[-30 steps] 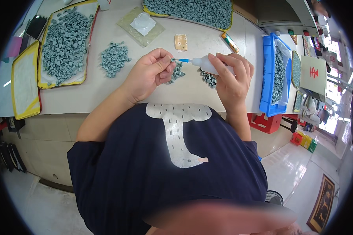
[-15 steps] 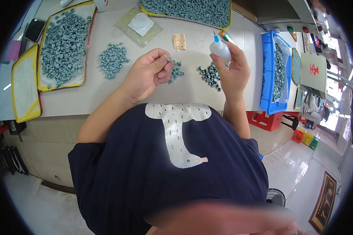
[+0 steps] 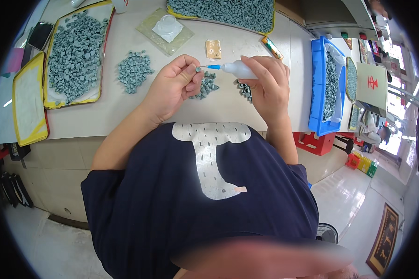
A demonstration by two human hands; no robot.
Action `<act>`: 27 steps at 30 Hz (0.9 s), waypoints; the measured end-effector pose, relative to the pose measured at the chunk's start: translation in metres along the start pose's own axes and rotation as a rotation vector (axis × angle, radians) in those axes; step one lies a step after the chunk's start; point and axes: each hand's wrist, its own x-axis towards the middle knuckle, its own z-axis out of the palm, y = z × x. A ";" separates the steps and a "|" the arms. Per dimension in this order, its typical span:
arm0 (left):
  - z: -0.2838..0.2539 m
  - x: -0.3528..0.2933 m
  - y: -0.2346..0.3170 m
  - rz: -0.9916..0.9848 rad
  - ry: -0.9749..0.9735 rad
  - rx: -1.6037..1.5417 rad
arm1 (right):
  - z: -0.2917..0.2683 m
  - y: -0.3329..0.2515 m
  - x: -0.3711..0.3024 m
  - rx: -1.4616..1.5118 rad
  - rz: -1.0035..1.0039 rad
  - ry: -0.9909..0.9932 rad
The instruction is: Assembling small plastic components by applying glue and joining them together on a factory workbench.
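Observation:
Between the thumb and forefinger of my left hand [image 3: 178,84] is a small grey-green piece [image 3: 198,69]. My right hand [image 3: 269,86] is closed round a white squeeze bottle [image 3: 239,69] with a blue neck and a thin needle tip. The bottle lies sideways, and its tip reaches the small piece; whether they touch I cannot tell. Beneath and between my hands is a small pile of grey-green pieces [image 3: 208,85]. A darker, shinier pile [image 3: 245,90] is partly hidden behind my right hand. A larger pile of loose pieces [image 3: 134,72] lies left of my left hand.
Yellow-edged trays of pieces stand at the left [image 3: 77,56] and far side [image 3: 223,14]. A blue bin [image 3: 317,88] holds more at the right. Farther back lie a plastic bag [image 3: 164,35], a patterned beige square [image 3: 213,49] and a printed tube [image 3: 271,48]. A phone [image 3: 41,36] lies far left.
My right hand has tipped the bottle from upright to sideways and brought its needle left to the small piece. My left hand has barely moved.

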 end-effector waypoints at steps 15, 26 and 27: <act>0.000 -0.001 0.001 0.035 0.064 0.105 | -0.008 -0.015 0.004 -0.310 -0.086 0.007; 0.002 -0.001 0.002 0.019 0.055 0.069 | 0.025 0.024 -0.005 0.543 0.576 0.193; 0.003 -0.002 0.002 0.007 0.065 0.077 | 0.031 0.032 -0.006 0.542 0.578 0.194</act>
